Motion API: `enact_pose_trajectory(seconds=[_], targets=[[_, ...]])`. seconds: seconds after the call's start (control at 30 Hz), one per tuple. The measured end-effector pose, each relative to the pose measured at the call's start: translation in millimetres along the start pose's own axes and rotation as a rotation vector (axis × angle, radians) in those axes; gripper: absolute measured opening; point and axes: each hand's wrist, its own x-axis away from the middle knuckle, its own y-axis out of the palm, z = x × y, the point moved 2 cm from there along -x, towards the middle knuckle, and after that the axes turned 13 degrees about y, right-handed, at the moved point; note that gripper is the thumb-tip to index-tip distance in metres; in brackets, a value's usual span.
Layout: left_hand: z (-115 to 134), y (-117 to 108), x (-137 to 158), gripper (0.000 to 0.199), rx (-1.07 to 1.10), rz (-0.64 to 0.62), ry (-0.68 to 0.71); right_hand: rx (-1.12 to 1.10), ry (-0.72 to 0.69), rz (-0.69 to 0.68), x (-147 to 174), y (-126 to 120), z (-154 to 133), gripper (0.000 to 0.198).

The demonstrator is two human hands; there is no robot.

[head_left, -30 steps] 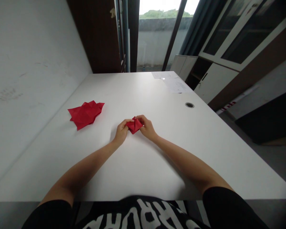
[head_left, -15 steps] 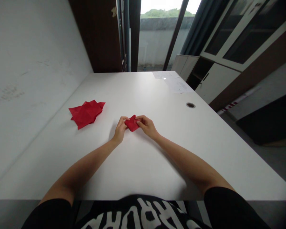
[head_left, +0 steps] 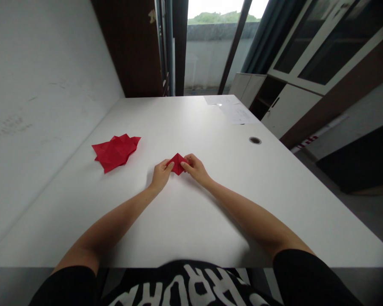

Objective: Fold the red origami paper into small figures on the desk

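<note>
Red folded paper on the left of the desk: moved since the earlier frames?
No. The red folded paper keeps its place against the cable hole in the white desk; both shift slightly together in view.

Scuffed wall point(head_left: 51, 59) left; daylight through window point(head_left: 207, 55); dark curtain point(head_left: 261, 42), white cabinet point(head_left: 292, 108) right

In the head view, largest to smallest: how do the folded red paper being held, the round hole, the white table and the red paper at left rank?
1. White table
2. Red paper at left
3. Folded red paper
4. Round hole
</note>
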Motion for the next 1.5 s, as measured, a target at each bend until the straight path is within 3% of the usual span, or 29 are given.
enact_pose_trajectory(seconds=[0.13, 0.4, 0.67, 0.93, 1.17, 1.33, 1.5], targets=[[1.1, 0.5, -0.5, 0.037, 0.066, 0.012, -0.003, -0.078, 0.054, -0.005, -3.9, -0.5, 5.6, 0.043], [-2.2, -0.1, -1.1, 0.038, 0.003, 0.012, -0.057, 0.076, 0.041, 0.003, -6.5, -5.1, 8.9, 0.037], [-0.7, -6.8, -4.1, 0.035, 0.001, 0.027, -0.097, 0.155, 0.063, -0.157, -0.8, 0.5, 8.3, 0.034], [-2.4, -5.8, -3.9, 0.031, -0.042, -0.070, -0.082, 0.296, 0.027, -0.132, 0.5, -0.1, 5.1, 0.044], [-5.6, -11.7, -7.5, 0.043, -0.166, -0.004, -0.066, 0.210, 0.058, -0.136, -0.7, 1.1, 8.0, 0.043], [-13.6, -18.2, -10.6, 0.045, -0.096, 0.117, -0.119, 0.021, -0.043, -0.129, -1.6, -4.2, 6.9, 0.031], [-15.8, -18.6, -9.5, 0.042, -0.048, 0.135, -0.132, 0.104, -0.128, -0.203, 0.3, -4.8, 5.6, 0.027]])
